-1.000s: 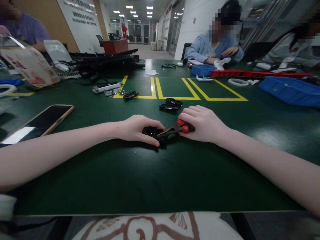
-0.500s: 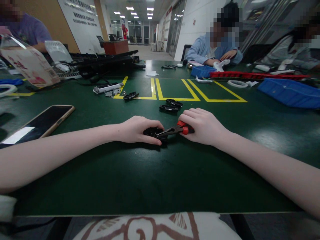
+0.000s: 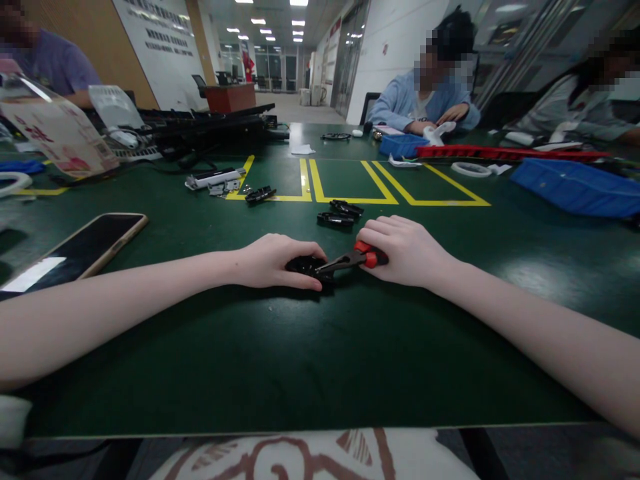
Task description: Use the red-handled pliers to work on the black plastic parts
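Nearest the camera, both forearms stretch out over the green table, meeting near its middle. The left hand lies palm down with its fingers curled over a small black part, pinning it to the table top. The right hand is closed in a fist around the red-handled pliers, whose dark nose points left and touches the black part just beside the left thumb; whether the nose actually grips the part cannot be told. To the left, a phone lies flat with its screen up. Just beyond the hands rest two more black clips, and farther left another black clip sits on the yellow tape lines. Farther back on the right lies a blue tray, with a long red strip behind it. At the far edge, other people sit at work.
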Available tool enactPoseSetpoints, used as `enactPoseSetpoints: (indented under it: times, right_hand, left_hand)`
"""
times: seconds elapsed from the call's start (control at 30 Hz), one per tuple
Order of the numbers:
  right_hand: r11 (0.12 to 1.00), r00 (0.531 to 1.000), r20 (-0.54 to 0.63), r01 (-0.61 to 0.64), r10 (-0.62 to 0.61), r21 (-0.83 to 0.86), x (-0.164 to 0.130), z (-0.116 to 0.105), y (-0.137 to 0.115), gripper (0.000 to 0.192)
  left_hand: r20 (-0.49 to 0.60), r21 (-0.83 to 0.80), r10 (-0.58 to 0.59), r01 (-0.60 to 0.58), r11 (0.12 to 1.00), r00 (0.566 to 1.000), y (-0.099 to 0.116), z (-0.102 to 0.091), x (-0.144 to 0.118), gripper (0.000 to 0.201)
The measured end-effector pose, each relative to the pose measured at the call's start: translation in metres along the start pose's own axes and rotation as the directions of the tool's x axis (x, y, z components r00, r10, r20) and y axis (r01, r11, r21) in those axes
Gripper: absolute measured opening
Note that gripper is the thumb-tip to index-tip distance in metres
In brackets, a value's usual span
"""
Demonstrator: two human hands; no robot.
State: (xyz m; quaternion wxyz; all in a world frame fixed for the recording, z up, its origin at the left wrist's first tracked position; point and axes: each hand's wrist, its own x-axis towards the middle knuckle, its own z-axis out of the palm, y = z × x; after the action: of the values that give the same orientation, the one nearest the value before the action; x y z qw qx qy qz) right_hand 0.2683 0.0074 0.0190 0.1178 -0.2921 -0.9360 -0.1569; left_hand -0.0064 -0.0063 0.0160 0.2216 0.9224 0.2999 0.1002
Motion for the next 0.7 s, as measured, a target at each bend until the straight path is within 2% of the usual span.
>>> enactPoseSetpoints:
  times: [0.27,0.5,0.7]
  right_hand:
    - [1.0,1.0,-0.023,-0.006,0.006,-0.004,-0.001,0.001,-0.002,0.014]
    - [0.999,0.999,0.004,-0.049,0.049,-0.01,0.0,-0.003,-0.01,0.013]
    - [0.998,0.998,0.026,-0.058,0.058,-0.01,-0.001,-0.004,-0.007,0.013]
  left_hand:
    - [-0.024,0.015,-0.008,0.008,1.0,1.0,-0.001,0.002,0.0,0.043]
    - [-0.021,0.024,-0.01,0.01,1.0,1.0,-0.003,0.004,0.001,0.044]
    - [-0.006,0.012,-0.029,0.029,1.0,1.0,-0.001,0.002,0.001,0.044]
